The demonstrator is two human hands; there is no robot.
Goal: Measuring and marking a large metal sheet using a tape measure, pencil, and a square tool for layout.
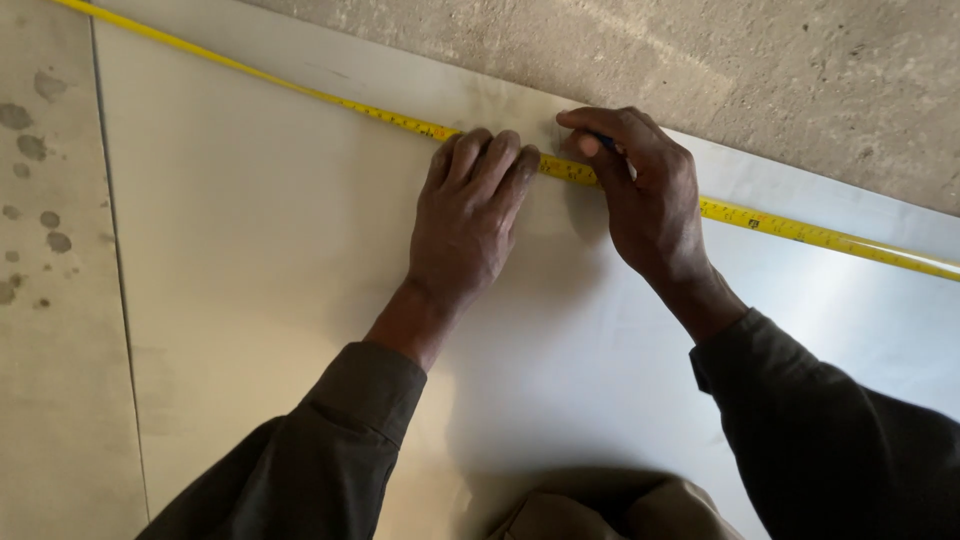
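A yellow measuring tape (300, 90) runs diagonally along the far edge of a large pale metal sheet (250, 260). My left hand (470, 215) lies flat on the sheet, its fingertips pressing the tape down. My right hand (645, 195) is just to the right, fingers curled around a small blue marking tool (608, 143) whose tip meets the sheet at the tape. Most of the tool is hidden in the hand.
Rough concrete floor (780, 70) lies beyond the sheet's far edge. A second pale sheet with dark spots (45, 300) lies at the left, past a seam. My knees (610, 510) show at the bottom edge.
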